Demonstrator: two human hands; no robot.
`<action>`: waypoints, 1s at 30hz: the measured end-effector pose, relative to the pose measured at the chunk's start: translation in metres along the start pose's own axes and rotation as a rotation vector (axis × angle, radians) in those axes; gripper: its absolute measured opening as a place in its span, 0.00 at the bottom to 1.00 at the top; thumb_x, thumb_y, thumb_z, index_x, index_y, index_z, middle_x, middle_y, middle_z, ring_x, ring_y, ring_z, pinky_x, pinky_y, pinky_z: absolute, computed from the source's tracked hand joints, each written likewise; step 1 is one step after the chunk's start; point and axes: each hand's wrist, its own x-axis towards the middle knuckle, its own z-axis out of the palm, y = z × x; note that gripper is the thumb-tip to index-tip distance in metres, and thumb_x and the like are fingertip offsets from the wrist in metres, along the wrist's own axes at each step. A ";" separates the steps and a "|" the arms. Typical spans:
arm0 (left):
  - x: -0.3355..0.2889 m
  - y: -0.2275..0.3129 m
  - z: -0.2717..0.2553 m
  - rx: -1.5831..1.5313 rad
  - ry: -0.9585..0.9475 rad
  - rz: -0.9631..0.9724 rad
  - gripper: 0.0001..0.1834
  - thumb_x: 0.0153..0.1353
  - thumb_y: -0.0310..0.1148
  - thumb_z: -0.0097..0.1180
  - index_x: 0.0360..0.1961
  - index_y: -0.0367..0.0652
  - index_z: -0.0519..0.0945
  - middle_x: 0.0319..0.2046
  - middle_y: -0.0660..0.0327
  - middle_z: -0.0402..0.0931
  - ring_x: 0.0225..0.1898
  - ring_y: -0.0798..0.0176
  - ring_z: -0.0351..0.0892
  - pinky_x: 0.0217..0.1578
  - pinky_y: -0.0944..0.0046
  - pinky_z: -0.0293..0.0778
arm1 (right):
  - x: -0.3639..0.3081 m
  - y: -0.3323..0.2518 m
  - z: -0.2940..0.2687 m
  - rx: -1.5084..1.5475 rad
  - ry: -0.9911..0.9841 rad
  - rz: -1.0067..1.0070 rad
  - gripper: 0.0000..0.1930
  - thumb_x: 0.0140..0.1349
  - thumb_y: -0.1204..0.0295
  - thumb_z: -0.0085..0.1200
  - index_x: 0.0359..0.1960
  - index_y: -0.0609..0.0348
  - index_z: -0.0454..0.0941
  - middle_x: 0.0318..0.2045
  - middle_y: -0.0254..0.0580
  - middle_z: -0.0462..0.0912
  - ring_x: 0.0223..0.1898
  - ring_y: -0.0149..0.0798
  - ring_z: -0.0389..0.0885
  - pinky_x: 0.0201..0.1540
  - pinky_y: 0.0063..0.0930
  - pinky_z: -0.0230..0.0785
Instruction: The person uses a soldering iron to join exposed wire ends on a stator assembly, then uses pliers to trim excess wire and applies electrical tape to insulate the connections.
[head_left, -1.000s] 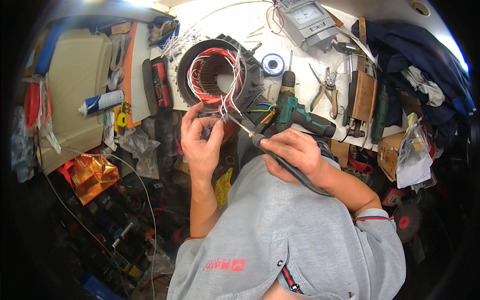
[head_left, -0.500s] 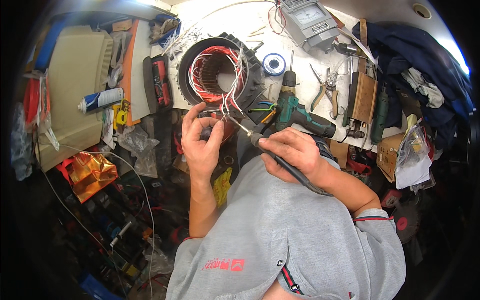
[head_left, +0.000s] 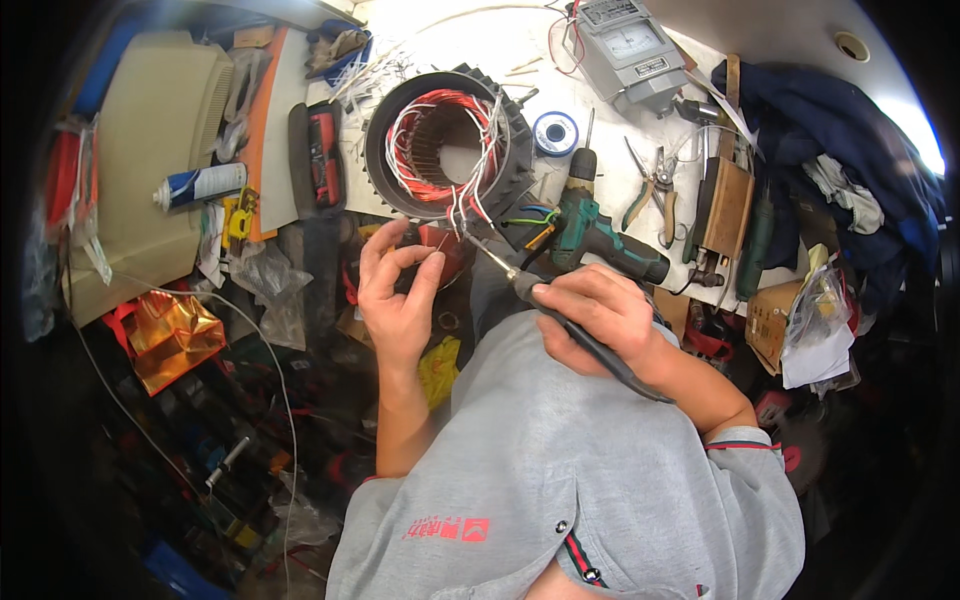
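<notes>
A motor stator (head_left: pixel 376 150) with a dark ribbed housing stands on the bench, red and white sleeved winding leads (head_left: pixel 440 100) around its bore. Several white leads (head_left: pixel 455 205) hang over its near edge. My right hand (head_left: pixel 605 315) grips the dark handle of a soldering iron (head_left: pixel 525 284), whose metal tip points up-left to the lead ends. Thumb and forefinger of my left hand (head_left: pixel 395 300) are pinched on a thin silvery wire (head_left: pixel 443 243) just left of the tip. Whether tip and lead touch is too small to tell.
Right of the stator are a blue-rimmed solder spool (head_left: pixel 555 133), a teal cordless drill (head_left: pixel 590 228), pliers (head_left: pixel 640 195) and a grey analog meter (head_left: pixel 630 50). A red multimeter in a case (head_left: pixel 325 160) and a spray can (head_left: pixel 200 186) lie left. Dark clothing (head_left: pixel 840 130) is heaped far right.
The view has shifted slightly. My left hand has drawn a little down and away from the lead ends, and the iron stays at the leads.
</notes>
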 end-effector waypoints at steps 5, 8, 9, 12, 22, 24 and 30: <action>-0.020 -0.013 -0.015 -0.116 0.048 -0.115 0.07 0.66 0.22 0.66 0.44 0.31 0.87 0.42 0.59 0.85 0.41 0.68 0.83 0.44 0.71 0.77 | -0.002 -0.001 -0.010 -0.007 0.013 0.020 0.21 0.44 0.83 0.68 0.44 0.68 0.85 0.33 0.46 0.84 0.27 0.43 0.83 0.30 0.32 0.76; -0.028 -0.007 -0.015 -0.302 0.039 -0.385 0.08 0.67 0.21 0.64 0.47 0.34 0.87 0.38 0.58 0.86 0.38 0.67 0.84 0.43 0.68 0.80 | 0.000 0.000 -0.009 -0.012 -0.012 0.029 0.20 0.45 0.84 0.68 0.44 0.68 0.84 0.33 0.47 0.84 0.27 0.43 0.83 0.31 0.32 0.77; -0.029 -0.008 -0.012 -0.332 0.037 -0.361 0.08 0.68 0.21 0.62 0.48 0.34 0.85 0.39 0.58 0.87 0.38 0.67 0.85 0.42 0.68 0.80 | 0.000 0.001 -0.008 -0.018 -0.021 0.023 0.20 0.45 0.84 0.67 0.44 0.68 0.84 0.33 0.47 0.84 0.28 0.44 0.83 0.31 0.32 0.77; -0.032 -0.007 -0.005 -0.425 0.035 -0.325 0.08 0.72 0.22 0.58 0.49 0.33 0.82 0.42 0.56 0.87 0.40 0.67 0.87 0.42 0.68 0.81 | 0.002 0.003 -0.007 -0.035 -0.054 0.012 0.20 0.45 0.85 0.67 0.45 0.68 0.84 0.33 0.48 0.84 0.28 0.45 0.84 0.32 0.33 0.78; -0.036 -0.004 -0.003 -0.408 0.056 -0.322 0.06 0.69 0.22 0.62 0.45 0.32 0.82 0.39 0.59 0.88 0.37 0.71 0.86 0.39 0.71 0.79 | 0.006 0.004 0.000 -0.052 -0.081 0.000 0.21 0.45 0.85 0.68 0.46 0.68 0.84 0.33 0.48 0.84 0.29 0.45 0.84 0.33 0.34 0.79; -0.035 -0.006 -0.003 -0.396 0.063 -0.313 0.06 0.68 0.22 0.63 0.45 0.32 0.83 0.38 0.60 0.88 0.36 0.72 0.85 0.39 0.72 0.79 | 0.007 0.003 0.001 -0.058 -0.083 -0.001 0.21 0.45 0.85 0.68 0.46 0.68 0.84 0.33 0.48 0.84 0.29 0.45 0.84 0.33 0.34 0.79; -0.034 -0.007 -0.002 -0.366 0.067 -0.303 0.06 0.67 0.22 0.64 0.43 0.33 0.84 0.35 0.62 0.87 0.34 0.75 0.82 0.38 0.72 0.78 | 0.008 0.002 0.002 -0.062 -0.093 0.005 0.22 0.45 0.84 0.68 0.46 0.67 0.84 0.33 0.47 0.84 0.29 0.45 0.84 0.33 0.33 0.79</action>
